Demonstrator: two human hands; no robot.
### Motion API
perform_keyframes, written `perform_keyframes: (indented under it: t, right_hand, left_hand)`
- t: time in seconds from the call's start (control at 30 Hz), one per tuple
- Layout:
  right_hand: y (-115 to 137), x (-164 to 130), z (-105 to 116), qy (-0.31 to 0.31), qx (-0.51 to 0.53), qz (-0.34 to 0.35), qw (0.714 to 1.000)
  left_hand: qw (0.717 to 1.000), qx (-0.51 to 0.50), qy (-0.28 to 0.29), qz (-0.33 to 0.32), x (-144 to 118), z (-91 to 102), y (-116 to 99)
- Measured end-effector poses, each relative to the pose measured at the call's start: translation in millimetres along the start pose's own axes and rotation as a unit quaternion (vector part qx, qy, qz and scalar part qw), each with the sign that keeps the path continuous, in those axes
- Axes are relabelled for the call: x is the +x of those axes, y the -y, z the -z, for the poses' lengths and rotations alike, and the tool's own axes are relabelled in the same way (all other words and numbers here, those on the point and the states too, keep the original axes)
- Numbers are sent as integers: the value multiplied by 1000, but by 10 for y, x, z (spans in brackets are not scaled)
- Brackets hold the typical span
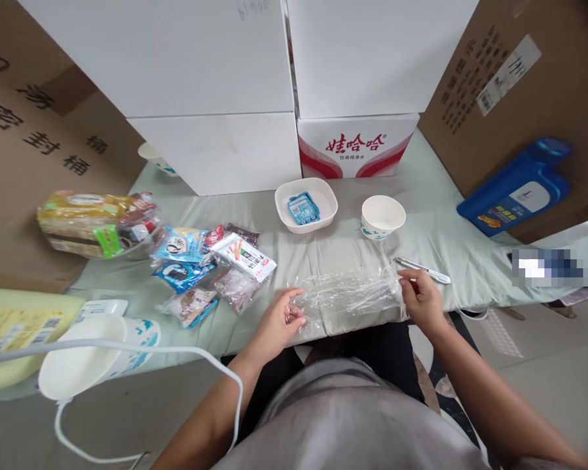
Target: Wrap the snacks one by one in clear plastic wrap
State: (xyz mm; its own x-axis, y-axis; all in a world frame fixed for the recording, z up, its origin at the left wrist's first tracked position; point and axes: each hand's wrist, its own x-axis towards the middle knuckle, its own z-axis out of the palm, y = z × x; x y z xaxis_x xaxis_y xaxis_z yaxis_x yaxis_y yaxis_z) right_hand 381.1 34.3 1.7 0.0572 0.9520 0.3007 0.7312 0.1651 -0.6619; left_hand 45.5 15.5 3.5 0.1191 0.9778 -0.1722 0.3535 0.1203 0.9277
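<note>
A clear, crinkled plastic bag (pixel 350 292) lies stretched flat along the table's front edge, between my two hands. My left hand (pixel 280 318) has its fingers curled round the bag's left end. At the opposite end, my right hand (pixel 421 301) pinches the bag's edge between thumb and fingers. Just behind the right hand lies a silver pen (pixel 428 270). A white paper cup (pixel 383 219) stands farther back. Beside it, a white square bowl (pixel 329 219) holds a small blue packet (pixel 302 207).
Several snack packets (pixel 245 256) lie in a pile left of the bag, near a bread package (pixel 85 222). White boxes (pixel 225 153) line the back. A blue bottle (pixel 519 186) leans at right. A white cable (pixel 191 350) crosses before a large paper cup (pixel 140 336).
</note>
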Motion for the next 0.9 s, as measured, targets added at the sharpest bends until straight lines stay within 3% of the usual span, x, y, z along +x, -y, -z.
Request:
perform_keyframes:
  t: [0.17,0.3,0.47,0.57,0.77,0.9]
  right_hand:
    - [-53,-194,71,134,-18,43,990]
    - [-24,-260,72,100,7,-5,995]
    - [46,-230,49,68,14,-58,996]
    - [59,-239,51,60,22,-47,997]
    - [54,-273,86,77,67,-2,995]
    - [11,-296,89,97,72,23,992]
  left_hand:
    - [1000,21,-9,15,27,83,-42]
    - [999,12,-44,17,113,59,-78]
    - [999,-35,-39,0,160,3,-85]
    - [997,-28,-66,5,148,-4,-48]
    - [986,96,-90,-99,130,15,-53]
    - [976,164,-75,-123,130,4,-28]
